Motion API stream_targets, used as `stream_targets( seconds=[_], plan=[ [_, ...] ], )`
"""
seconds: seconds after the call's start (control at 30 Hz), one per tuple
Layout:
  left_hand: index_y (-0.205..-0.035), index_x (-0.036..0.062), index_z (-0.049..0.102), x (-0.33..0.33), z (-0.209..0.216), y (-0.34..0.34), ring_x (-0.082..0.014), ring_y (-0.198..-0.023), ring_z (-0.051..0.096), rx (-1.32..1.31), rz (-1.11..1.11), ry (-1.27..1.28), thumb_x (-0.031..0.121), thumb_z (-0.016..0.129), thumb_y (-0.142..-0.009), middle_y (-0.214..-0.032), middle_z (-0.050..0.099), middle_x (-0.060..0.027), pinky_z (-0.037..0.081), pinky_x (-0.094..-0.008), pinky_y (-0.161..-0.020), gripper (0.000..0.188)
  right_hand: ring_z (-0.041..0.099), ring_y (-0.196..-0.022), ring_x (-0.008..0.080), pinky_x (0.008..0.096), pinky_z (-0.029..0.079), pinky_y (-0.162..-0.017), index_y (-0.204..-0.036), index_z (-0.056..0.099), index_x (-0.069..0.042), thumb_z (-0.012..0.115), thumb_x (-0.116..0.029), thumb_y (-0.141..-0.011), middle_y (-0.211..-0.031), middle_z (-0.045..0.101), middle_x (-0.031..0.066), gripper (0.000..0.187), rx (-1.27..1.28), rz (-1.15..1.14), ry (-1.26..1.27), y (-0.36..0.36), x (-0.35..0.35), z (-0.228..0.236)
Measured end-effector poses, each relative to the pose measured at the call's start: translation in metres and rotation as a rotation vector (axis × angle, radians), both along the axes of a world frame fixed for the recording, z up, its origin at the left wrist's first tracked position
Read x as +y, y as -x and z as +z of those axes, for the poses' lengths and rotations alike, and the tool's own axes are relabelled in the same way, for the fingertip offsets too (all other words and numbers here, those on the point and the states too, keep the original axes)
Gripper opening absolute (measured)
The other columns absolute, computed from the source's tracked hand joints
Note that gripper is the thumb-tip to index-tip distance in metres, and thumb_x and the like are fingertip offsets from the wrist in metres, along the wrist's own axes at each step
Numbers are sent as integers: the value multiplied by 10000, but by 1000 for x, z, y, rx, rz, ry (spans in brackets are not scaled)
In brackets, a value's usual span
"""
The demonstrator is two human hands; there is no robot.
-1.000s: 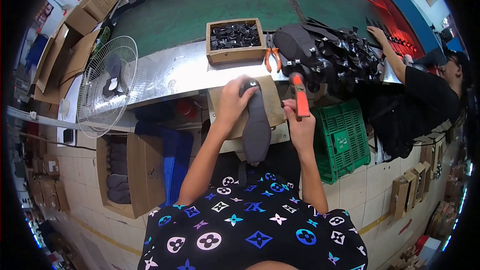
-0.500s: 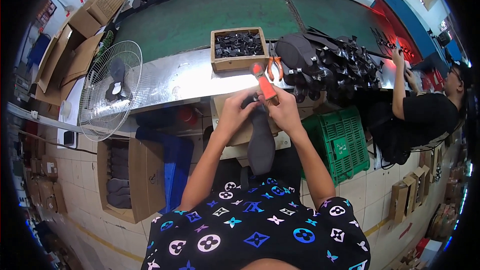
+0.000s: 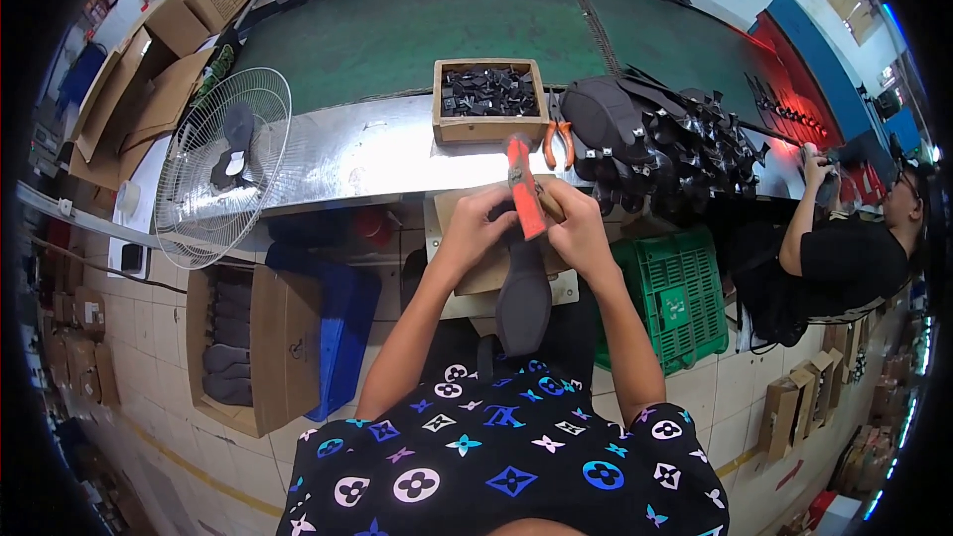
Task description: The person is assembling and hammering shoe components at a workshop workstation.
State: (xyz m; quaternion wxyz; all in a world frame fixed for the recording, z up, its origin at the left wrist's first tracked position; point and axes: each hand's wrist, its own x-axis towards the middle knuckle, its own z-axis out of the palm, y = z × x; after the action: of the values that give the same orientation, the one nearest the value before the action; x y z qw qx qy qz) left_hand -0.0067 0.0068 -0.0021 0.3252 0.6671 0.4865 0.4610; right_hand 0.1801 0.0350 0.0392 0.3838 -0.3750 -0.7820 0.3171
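A hammer with a red head and a short wooden handle is in my right hand, its fingers closed round the handle. The hammer's head stands over the far end of a dark grey shoe insole. My left hand is closed at that same end, pinching the insole from the left. Beneath the insole lies a pale wooden block. The hammer and my fingers hide the insole's far end, so any small part there cannot be made out.
Beyond my hands, a wooden box of small black parts and orange-handled pliers lie on the metal ledge. Finished-looking insoles pile up right. A fan, carton and green crate stand around; a co-worker sits right.
The hammer has swung round in my right hand, its red head now lower and more upright over the insole. My left hand stays at the insole's far end. The view has shifted slightly.
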Motion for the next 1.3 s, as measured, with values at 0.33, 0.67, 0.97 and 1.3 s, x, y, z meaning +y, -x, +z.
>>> stream_targets(
  seconds=[0.33,0.67,0.97,1.3],
  plan=[
    [-1155,5,669,-1,3,-6,-260,-953,706,-4,18,-37,67,737,-819,-1052,722,-156,538,-343,-810,349,635,-874,373,376,496,-787,-1069,624,21,658,24,-789,-962,639,211,282,33,30,-72,0,-1,-5],
    [-1032,-23,734,1,3,-5,-123,-802,702,-210,47,144,42,755,-804,-906,754,-90,552,-265,-719,238,565,-580,100,271,458,-535,-1078,625,-2,684,-182,-946,-749,620,47,231,25,-221,120,-11,-36,24],
    [-1039,-6,751,-1,10,-9,-92,-829,683,-188,74,117,85,771,-817,-921,753,-61,539,-248,-737,241,588,-624,355,371,478,-616,-1162,549,12,678,-164,-939,-776,627,190,313,-283,-199,152,-24,-69,45],
    [-1029,10,757,-1,5,-8,-96,-847,669,-183,101,184,114,782,-803,-914,751,-52,527,-264,-778,250,630,-798,470,500,496,-662,-1080,514,-7,629,-140,-944,-891,658,245,223,-249,-201,37,-18,-70,43]
  ],
)
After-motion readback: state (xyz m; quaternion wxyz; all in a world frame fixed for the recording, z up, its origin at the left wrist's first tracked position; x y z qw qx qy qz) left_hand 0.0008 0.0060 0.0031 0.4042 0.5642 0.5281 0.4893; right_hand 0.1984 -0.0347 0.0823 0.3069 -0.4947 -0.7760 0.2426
